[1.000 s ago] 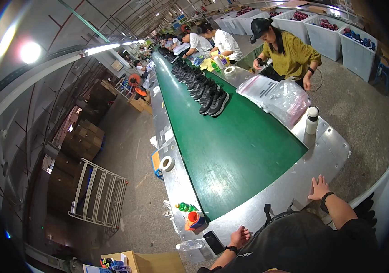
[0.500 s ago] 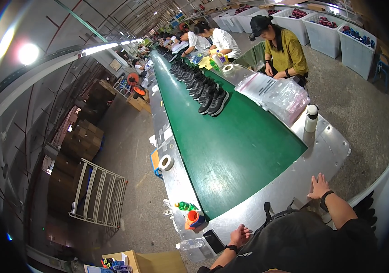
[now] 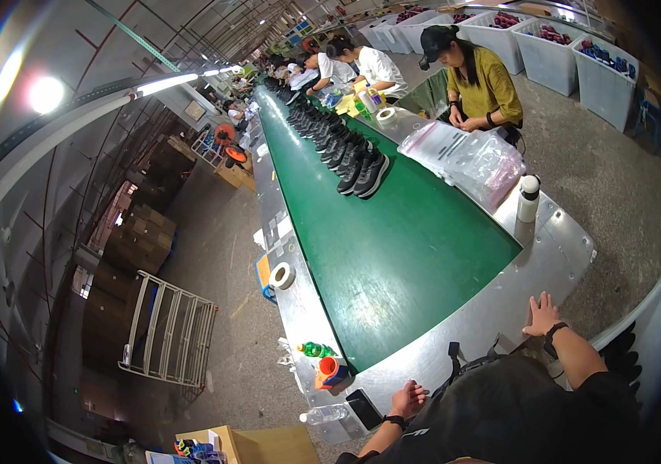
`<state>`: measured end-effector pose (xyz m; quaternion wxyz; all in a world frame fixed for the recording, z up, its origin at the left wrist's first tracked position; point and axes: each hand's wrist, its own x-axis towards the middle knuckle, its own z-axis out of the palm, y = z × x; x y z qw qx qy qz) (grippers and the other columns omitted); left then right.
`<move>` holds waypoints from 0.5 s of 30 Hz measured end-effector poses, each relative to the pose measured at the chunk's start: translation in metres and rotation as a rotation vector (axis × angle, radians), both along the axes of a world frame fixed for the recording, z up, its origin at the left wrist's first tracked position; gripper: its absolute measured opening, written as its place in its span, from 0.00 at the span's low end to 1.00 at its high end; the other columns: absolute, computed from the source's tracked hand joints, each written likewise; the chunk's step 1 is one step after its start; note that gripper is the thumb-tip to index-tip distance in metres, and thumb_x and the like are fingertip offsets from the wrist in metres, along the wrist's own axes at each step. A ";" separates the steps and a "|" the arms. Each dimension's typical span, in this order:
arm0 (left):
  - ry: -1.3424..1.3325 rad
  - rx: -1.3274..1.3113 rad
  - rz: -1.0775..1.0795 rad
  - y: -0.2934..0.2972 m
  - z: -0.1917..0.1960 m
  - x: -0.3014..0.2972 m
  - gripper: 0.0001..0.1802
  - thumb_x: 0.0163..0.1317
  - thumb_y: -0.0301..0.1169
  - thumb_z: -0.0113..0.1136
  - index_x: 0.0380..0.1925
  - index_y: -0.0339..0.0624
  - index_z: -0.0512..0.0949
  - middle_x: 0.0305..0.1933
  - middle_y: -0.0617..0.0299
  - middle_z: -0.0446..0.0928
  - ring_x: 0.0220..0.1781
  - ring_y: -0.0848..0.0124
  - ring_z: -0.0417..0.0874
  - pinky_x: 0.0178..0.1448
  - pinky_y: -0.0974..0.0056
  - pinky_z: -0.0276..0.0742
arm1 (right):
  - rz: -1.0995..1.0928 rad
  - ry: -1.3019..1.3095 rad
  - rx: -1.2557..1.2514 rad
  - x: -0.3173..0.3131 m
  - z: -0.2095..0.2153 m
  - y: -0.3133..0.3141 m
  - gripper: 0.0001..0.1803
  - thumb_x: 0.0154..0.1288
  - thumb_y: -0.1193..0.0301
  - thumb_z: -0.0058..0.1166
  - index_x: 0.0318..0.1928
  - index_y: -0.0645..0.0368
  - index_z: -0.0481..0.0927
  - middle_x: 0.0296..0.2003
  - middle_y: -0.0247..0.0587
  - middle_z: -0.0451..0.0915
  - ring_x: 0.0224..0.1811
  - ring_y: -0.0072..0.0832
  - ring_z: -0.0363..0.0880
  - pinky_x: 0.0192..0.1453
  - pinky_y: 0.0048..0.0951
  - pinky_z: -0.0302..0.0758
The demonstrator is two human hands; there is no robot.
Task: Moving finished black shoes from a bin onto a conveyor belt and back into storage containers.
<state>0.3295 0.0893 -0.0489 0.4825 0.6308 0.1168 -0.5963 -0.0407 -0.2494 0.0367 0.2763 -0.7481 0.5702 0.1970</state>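
Note:
My right hand [image 3: 541,315] lies on the metal border at the near right, fingers spread and holding nothing. My left hand [image 3: 408,400] rests by the near metal edge with its fingers loosely bent and apart, and nothing shows in it. Closest to that hand is a black phone [image 3: 364,409] lying flat. Beside the phone are a clear plastic bottle [image 3: 324,414] on its side and an orange and blue cup-like holder [image 3: 332,373]. Ahead of me stretches the green conveyor belt [image 3: 392,271], with a row of black shoes [image 3: 363,174] farther up it.
A green bottle [image 3: 315,349] and a tape roll [image 3: 282,276] lie along the left border. At the right stand a white bottle [image 3: 528,199] and clear plastic bags [image 3: 466,158]. A co-worker in a yellow-green shirt [image 3: 494,91] sits beyond them. A metal rack [image 3: 168,329] stands left.
Both my hands stay where they were. The co-worker in the yellow-green shirt has shifted their hands and forearm slightly. The shoes look unmoved.

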 end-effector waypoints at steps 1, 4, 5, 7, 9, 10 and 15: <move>0.000 0.000 0.000 0.000 0.000 0.000 0.22 0.73 0.47 0.52 0.46 0.36 0.76 0.37 0.56 0.82 0.32 0.65 0.84 0.38 0.62 0.81 | 0.000 0.000 0.000 -0.001 -0.002 0.000 0.63 0.51 0.48 0.69 0.78 0.54 0.44 0.78 0.61 0.34 0.81 0.53 0.34 0.79 0.54 0.51; -0.009 0.004 0.000 -0.001 0.002 -0.002 0.22 0.73 0.47 0.52 0.45 0.36 0.76 0.36 0.56 0.83 0.32 0.65 0.84 0.37 0.62 0.82 | 0.004 -0.015 -0.021 -0.004 -0.011 -0.001 0.63 0.49 0.48 0.70 0.78 0.54 0.45 0.77 0.64 0.35 0.80 0.56 0.35 0.77 0.56 0.52; -0.007 0.002 0.005 -0.001 0.001 -0.001 0.22 0.73 0.47 0.52 0.44 0.36 0.77 0.36 0.56 0.83 0.31 0.65 0.84 0.37 0.62 0.82 | 0.004 -0.017 -0.021 -0.004 -0.010 -0.001 0.63 0.49 0.48 0.69 0.78 0.54 0.45 0.77 0.63 0.35 0.80 0.56 0.35 0.77 0.56 0.52; -0.004 0.000 0.010 0.000 0.000 -0.001 0.21 0.73 0.46 0.52 0.44 0.36 0.77 0.35 0.56 0.83 0.31 0.65 0.84 0.36 0.62 0.82 | 0.004 -0.018 -0.021 -0.003 -0.008 0.000 0.63 0.49 0.48 0.69 0.78 0.54 0.45 0.77 0.63 0.35 0.80 0.56 0.35 0.78 0.56 0.51; -0.011 -0.003 0.023 -0.001 0.000 -0.001 0.21 0.73 0.46 0.52 0.43 0.36 0.77 0.34 0.56 0.83 0.30 0.65 0.84 0.35 0.62 0.82 | -0.007 0.001 -0.003 0.000 -0.002 0.000 0.62 0.51 0.48 0.69 0.78 0.54 0.44 0.78 0.61 0.34 0.81 0.53 0.34 0.79 0.53 0.50; -0.011 -0.003 0.024 -0.001 0.001 -0.002 0.21 0.73 0.46 0.52 0.43 0.36 0.77 0.34 0.56 0.83 0.30 0.65 0.84 0.35 0.62 0.82 | -0.007 0.002 -0.002 0.000 -0.002 0.000 0.62 0.51 0.48 0.69 0.78 0.54 0.44 0.78 0.61 0.34 0.81 0.53 0.34 0.79 0.53 0.50; -0.006 -0.004 0.016 -0.001 -0.002 0.000 0.21 0.73 0.46 0.53 0.43 0.36 0.76 0.34 0.55 0.83 0.30 0.65 0.84 0.35 0.62 0.83 | -0.008 -0.005 -0.002 -0.001 -0.001 0.000 0.62 0.51 0.48 0.69 0.78 0.54 0.44 0.78 0.61 0.34 0.81 0.53 0.33 0.78 0.53 0.51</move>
